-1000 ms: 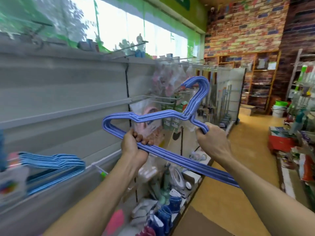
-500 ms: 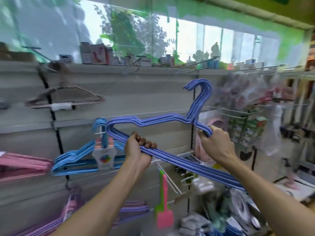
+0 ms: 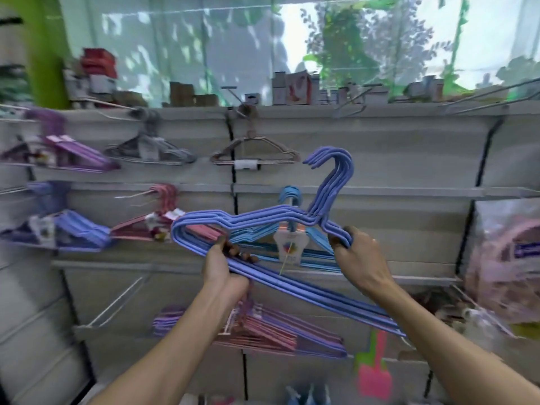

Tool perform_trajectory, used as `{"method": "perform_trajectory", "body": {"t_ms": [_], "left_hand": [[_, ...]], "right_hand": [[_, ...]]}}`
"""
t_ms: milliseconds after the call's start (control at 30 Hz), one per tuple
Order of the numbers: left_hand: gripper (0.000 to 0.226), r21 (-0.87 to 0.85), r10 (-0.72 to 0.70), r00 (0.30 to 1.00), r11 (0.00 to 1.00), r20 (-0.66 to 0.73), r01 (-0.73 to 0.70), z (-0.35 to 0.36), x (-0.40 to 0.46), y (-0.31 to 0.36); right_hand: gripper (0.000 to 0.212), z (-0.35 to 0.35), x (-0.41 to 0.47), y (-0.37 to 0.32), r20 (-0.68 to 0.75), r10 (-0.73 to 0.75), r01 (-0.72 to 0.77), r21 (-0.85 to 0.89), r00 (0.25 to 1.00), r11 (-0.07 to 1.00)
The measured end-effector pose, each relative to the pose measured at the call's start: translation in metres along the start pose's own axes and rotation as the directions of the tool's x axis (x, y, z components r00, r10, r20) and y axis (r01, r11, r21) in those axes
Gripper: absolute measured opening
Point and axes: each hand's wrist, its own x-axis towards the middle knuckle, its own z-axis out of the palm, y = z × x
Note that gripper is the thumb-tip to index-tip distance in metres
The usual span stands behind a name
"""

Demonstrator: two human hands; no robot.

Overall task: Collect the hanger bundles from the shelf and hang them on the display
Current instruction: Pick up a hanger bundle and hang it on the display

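Figure: a person faces a grey slatted display wall in a shop, holding one bundle of periwinkle-blue wire hangers in front of it at chest height. The left hand is curled round the bundle's lower bars near the left shoulder bend; the right hand is closed on the right shoulder, just below the neck. The bundle's long axis runs from upper left down to lower right, its far end passing beneath the right forearm. The stacked hooks rise above the right hand and open toward the left, so the right hand is the nearer one to the hooks and would likely steer them.

Behind the bundle, touching nothing held, a light-blue hanger bundle with a paper tag hangs from its own peg. Other bundles already hang: brown, grey, purple, pink, and a mixed pink and purple group lower down. A bare wire peg projects at lower left, and more bare pegs stand out along the top rail at right. Which peg is meant cannot be told; by judgement, the hooks must be lifted over a peg tip and slid back toward the wall.
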Motion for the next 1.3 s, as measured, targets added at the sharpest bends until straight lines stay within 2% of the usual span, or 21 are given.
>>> {"method": "perform_trajectory", "body": {"t_ms": [133, 333, 633, 700, 900, 1000, 1167, 1300], "left_hand": [[0.041, -0.045, 0.109, 0.991, 0.993, -0.073, -0.113, -0.033, -0.007, 0.049], [0.037, -0.085, 0.214, 0.959, 0.969, -0.186, -0.233, -0.086, -0.009, 0.123], [0.027, -0.055, 0.311, 0.916, 0.941, -0.253, -0.334, -0.187, -0.004, 0.278], [0.029, -0.035, 0.324, 0.909, 0.938, -0.263, -0.345, -0.21, -0.002, 0.313], [0.026, -0.014, 0.35, 0.883, 0.928, -0.312, -0.373, -0.27, 0.007, 0.405], [0.019, -0.012, 0.347, 0.873, 0.927, -0.342, -0.374, -0.306, 0.02, 0.443], [0.02, -0.014, 0.337, 0.868, 0.93, -0.366, -0.367, -0.354, 0.046, 0.487], [0.015, -0.005, 0.32, 0.872, 0.938, -0.371, -0.346, -0.379, 0.071, 0.511]], "right_hand": [[0.013, 0.049, 0.008, -0.042, 0.089, -0.101, 0.097, 0.048, 0.991, 0.994], [0.013, 0.118, 0.01, -0.11, 0.197, -0.186, 0.159, 0.146, 0.962, 0.976], [0.014, 0.253, -0.008, -0.248, 0.282, -0.217, 0.138, 0.275, 0.935, 0.952], [0.019, 0.285, -0.013, -0.279, 0.293, -0.225, 0.133, 0.302, 0.929, 0.944], [0.013, 0.364, -0.023, -0.36, 0.331, -0.261, 0.132, 0.364, 0.907, 0.922], [0.016, 0.398, -0.025, -0.387, 0.363, -0.27, 0.13, 0.364, 0.892, 0.922], [0.021, 0.445, -0.021, -0.42, 0.391, -0.289, 0.147, 0.353, 0.874, 0.924], [0.008, 0.481, -0.009, -0.442, 0.39, -0.296, 0.186, 0.295, 0.872, 0.937]]}}
